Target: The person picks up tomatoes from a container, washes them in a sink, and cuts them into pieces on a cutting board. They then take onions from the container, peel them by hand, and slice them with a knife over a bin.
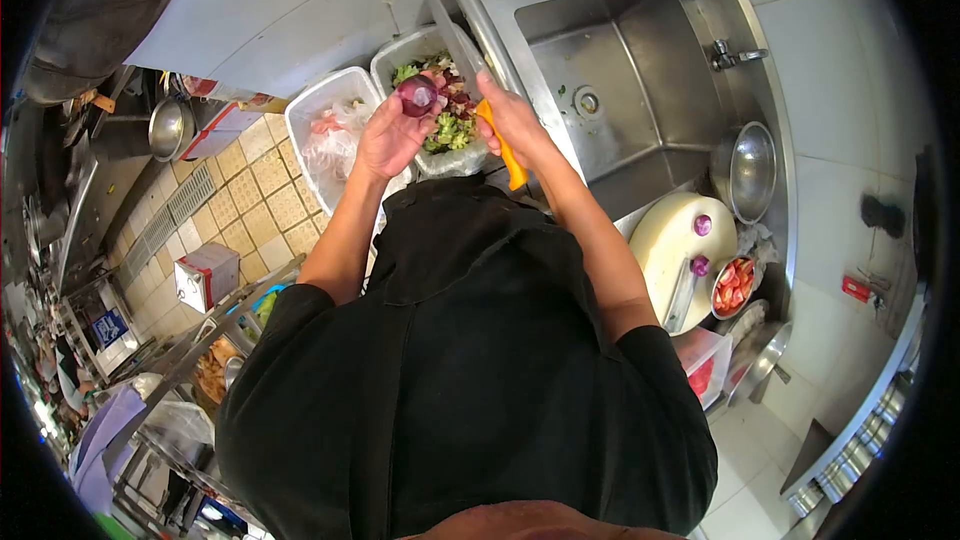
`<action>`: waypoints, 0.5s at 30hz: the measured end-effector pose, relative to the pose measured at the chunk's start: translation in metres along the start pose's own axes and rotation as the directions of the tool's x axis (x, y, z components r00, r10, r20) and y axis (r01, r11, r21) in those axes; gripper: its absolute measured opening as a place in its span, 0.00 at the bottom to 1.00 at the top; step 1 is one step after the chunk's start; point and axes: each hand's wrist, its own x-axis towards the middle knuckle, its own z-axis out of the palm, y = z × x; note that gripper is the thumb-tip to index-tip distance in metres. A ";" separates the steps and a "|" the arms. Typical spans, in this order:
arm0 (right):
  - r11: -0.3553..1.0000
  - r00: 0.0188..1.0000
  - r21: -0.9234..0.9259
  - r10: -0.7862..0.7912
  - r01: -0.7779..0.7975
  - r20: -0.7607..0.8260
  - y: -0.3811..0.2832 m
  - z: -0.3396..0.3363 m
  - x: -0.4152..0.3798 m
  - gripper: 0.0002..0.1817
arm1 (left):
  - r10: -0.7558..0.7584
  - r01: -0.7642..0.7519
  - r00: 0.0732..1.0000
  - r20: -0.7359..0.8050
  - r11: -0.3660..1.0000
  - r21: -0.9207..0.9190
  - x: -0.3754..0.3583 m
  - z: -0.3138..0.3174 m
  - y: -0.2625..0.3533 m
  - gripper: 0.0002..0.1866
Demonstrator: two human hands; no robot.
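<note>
A purple-red onion [417, 95] with a pale cut face rests in the fingers of my left hand [390, 138]. My right hand [512, 122] is closed around the yellow handle of a long knife [511, 162]. Its blade points up and away from my body, past the sink's edge, and stays apart from the onion. Below both hands stands a white bin [462, 162] containing green and dark red vegetable scraps [459, 127].
Left of the scraps is a second white bin [297, 130] with clear plastic. A steel sink [620, 70] lies to the right. Nearer me, a round cutting board [658, 250] bears onion pieces, another knife [683, 295] and a bowl of cut tomatoes [733, 287]. A steel bowl [752, 172] leans nearby.
</note>
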 end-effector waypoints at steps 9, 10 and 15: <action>0.870 0.959 -0.403 -0.251 0.283 0.131 -0.013 0.015 -0.024 0.36 | 0.098 -0.015 0.977 -0.191 0.920 0.392 0.000 -0.006 0.003 0.22; 0.843 0.941 -0.418 -0.306 0.338 0.145 -0.007 0.015 -0.022 0.36 | 0.073 -0.009 0.985 -0.159 0.930 0.368 0.000 -0.008 0.003 0.22; 0.765 0.884 -0.447 -0.428 0.464 0.186 0.006 0.014 -0.019 0.37 | -0.014 0.037 0.996 -0.092 0.969 0.246 0.000 -0.009 -0.001 0.19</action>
